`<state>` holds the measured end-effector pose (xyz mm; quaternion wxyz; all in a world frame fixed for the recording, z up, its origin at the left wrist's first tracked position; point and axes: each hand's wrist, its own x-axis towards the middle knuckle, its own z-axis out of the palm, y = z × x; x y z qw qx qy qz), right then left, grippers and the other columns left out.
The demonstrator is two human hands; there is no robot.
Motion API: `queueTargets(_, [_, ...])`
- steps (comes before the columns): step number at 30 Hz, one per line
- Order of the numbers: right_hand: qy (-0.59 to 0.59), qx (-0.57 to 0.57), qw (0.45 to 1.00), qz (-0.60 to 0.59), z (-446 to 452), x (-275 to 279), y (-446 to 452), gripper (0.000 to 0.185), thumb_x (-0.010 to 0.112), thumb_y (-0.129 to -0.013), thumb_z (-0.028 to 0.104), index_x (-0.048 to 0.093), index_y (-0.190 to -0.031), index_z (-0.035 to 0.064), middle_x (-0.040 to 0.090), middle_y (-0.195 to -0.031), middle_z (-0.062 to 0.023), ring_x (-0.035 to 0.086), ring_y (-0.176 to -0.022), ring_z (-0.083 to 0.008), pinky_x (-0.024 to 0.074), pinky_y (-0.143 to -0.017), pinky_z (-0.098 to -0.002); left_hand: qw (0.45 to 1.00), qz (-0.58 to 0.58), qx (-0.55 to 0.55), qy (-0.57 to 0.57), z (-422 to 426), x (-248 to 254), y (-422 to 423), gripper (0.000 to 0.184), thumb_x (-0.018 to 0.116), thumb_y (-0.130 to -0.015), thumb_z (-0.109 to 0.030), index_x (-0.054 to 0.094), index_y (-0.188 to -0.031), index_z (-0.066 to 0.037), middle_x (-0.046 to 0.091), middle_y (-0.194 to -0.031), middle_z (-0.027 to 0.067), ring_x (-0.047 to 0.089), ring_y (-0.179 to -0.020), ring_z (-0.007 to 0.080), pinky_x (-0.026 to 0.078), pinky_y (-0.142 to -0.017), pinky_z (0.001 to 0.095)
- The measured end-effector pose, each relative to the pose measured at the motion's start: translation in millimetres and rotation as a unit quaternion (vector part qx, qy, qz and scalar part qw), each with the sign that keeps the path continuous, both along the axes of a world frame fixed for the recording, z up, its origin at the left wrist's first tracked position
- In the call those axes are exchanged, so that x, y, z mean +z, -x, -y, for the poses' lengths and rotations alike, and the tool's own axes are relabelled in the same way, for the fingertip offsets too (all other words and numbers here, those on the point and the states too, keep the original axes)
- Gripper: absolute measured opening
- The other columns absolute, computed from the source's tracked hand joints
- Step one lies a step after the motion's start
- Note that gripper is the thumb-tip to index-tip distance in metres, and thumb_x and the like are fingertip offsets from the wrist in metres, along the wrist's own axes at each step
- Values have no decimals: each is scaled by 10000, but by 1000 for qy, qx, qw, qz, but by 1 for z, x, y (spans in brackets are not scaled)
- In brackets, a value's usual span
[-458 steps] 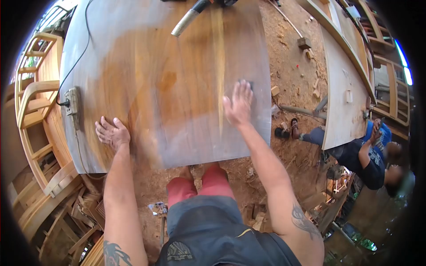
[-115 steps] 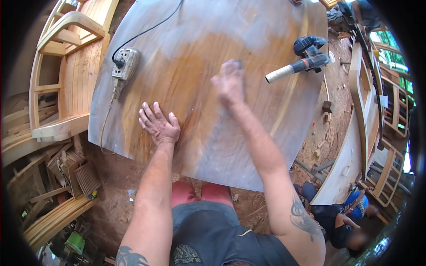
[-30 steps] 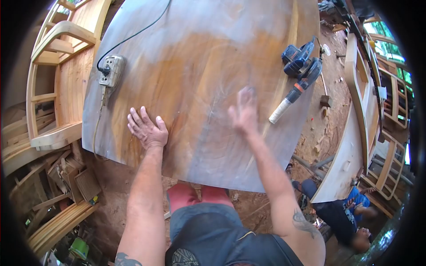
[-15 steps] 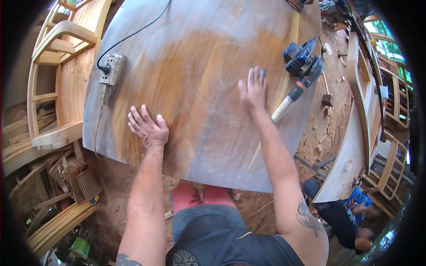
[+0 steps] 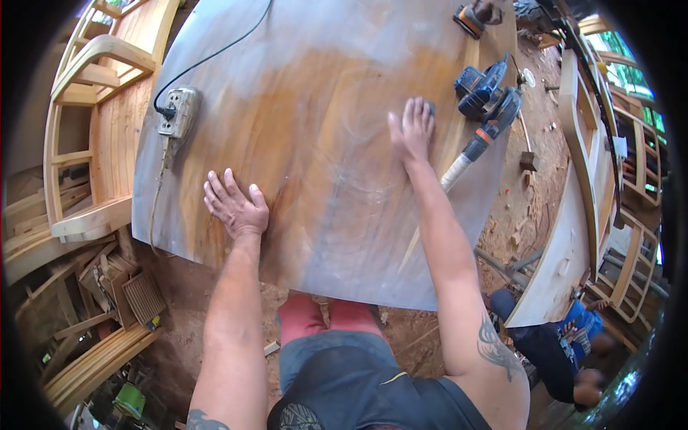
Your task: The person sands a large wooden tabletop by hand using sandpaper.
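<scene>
My left hand (image 5: 236, 208) lies on the wooden tabletop (image 5: 301, 150) with its fingers spread and nothing in it. Further right, my right hand (image 5: 413, 132) presses a small dark pad (image 5: 431, 109) flat against the wood, mostly hidden beneath its fingers. The tabletop is brown in the middle, with a whitish film toward its far and near parts. A blue power tool (image 5: 481, 97) with a pale wrapped tube (image 5: 456, 173) rests to the right of my right hand.
A power socket block (image 5: 178, 115) with cords sits at the tabletop's left. At the far right edge, another person's hand (image 5: 489, 11) is on an orange-black sander (image 5: 469, 21). Wooden frames (image 5: 107, 136) stand left; a pale board (image 5: 555, 265) and people (image 5: 548, 351) are at right.
My right hand has swept up and to the right over the wood with the pad. The other person's hand and sander have come into view at the far right. My left hand has hardly moved.
</scene>
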<state>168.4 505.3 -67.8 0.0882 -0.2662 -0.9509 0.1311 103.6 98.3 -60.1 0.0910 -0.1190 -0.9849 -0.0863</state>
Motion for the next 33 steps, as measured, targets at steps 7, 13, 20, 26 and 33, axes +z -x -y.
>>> queueTargets(7, [157,262,952,12,168,34,-80,856,560,-1024,508,332,-1635,-47,216,-1738,-285,132,-1635,-438,64,-1321,-579,1000,-8,-4,4,1,-1,4,751,611,-941,-415,379,-1587,-110,258,-1707,242,258,-1550,489,223,-1251,657])
queueTargets(13, [51,47,998,-2,43,9,-50,902,532,-1035,530,236,-1660,-49,226,-1730,-296,138,-1634,-439,42,-1325,-565,1000,1,-5,6,3,-2,-1,752,621,-941,-408,383,-1591,-113,259,-1710,236,259,-1550,488,221,-1251,658])
queueTargets(20, [155,248,956,18,186,30,-92,899,542,-1018,530,263,-1659,-35,231,-1735,-275,140,-1636,-431,75,-1327,-561,1000,3,2,2,3,-3,2,742,594,-969,-412,371,-1612,-118,267,-1719,215,240,-1568,462,193,-1264,634])
queueTargets(26, [59,20,998,7,48,20,-80,905,538,-1013,534,280,-1640,-67,229,-1731,-285,156,-1624,-450,97,-1320,-583,1000,-8,-3,2,2,-3,0,735,597,-968,-410,380,-1607,-118,262,-1722,212,238,-1573,454,198,-1262,629])
queueTargets(33, [179,216,960,10,198,44,-118,878,542,-1023,507,290,-1637,-68,243,-1727,-289,163,-1624,-448,96,-1328,-555,1000,7,9,23,2,-1,0,731,582,-978,-412,362,-1614,-128,260,-1727,199,238,-1579,439,197,-1270,616])
